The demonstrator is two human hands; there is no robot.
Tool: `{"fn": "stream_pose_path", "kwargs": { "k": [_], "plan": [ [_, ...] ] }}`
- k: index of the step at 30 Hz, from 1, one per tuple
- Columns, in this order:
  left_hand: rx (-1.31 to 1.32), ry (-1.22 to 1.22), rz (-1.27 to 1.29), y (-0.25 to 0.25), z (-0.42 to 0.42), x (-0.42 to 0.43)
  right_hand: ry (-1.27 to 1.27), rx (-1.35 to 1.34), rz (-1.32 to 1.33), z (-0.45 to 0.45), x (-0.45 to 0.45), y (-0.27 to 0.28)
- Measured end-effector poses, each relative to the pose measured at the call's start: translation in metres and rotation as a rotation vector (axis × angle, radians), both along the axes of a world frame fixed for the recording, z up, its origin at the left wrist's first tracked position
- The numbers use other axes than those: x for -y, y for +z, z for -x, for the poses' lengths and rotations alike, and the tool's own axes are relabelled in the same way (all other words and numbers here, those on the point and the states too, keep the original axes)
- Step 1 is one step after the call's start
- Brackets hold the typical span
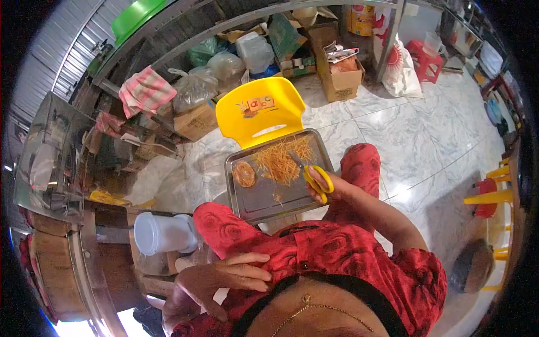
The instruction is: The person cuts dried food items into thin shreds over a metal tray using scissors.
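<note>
My right hand point(321, 190) grips a pair of scissors point(322, 181) by the yellow handles. The metal blades point into a heap of thin orange-brown shreds point(279, 163) on a dark metal tray point(247, 205). A round, flat orange-brown piece point(244, 173) lies at the left of the tray, apart from the heap. Under the tray's far side stands a yellow child's chair point(261, 109) with a printed backrest. My left hand point(242, 274) lies on the red patterned cloth at my waist, fingers stretched out and holding nothing.
A white bucket point(160, 233) is close by my left knee. Ahead, a low shelf holds plastic bags point(224, 67) and a cardboard box point(339, 78). A red stool point(424, 62) stands far right, with yellow stools point(488, 196) nearer. A pink checked cloth point(146, 91) hangs at left.
</note>
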State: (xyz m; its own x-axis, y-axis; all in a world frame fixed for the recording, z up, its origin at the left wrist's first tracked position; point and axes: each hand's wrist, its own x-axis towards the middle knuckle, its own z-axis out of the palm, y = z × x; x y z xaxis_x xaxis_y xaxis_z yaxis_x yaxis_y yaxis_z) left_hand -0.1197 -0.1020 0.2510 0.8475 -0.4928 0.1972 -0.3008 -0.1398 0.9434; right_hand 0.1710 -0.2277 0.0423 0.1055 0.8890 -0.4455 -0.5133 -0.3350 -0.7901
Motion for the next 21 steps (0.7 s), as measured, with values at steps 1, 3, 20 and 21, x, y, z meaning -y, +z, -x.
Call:
{"fn": "stream_pose_path", "kwargs": {
  "k": [1,3,20,21],
  "plan": [
    [0.026,0.078,0.068,-0.001,-0.002,0.004,-0.004,-0.007,-0.013,0.000,-0.004,-0.002],
    [0.102,0.042,0.226,0.006,-0.009,0.008,-0.048,0.011,-0.024,-0.001,-0.003,-0.004],
    [0.190,0.276,0.271,-0.014,0.017,0.012,-0.062,0.088,0.084,-0.001,-0.007,-0.013],
    [0.183,0.366,0.276,-0.015,0.019,0.008,-0.063,0.088,0.085,-0.002,-0.007,-0.016]
  ]
}}
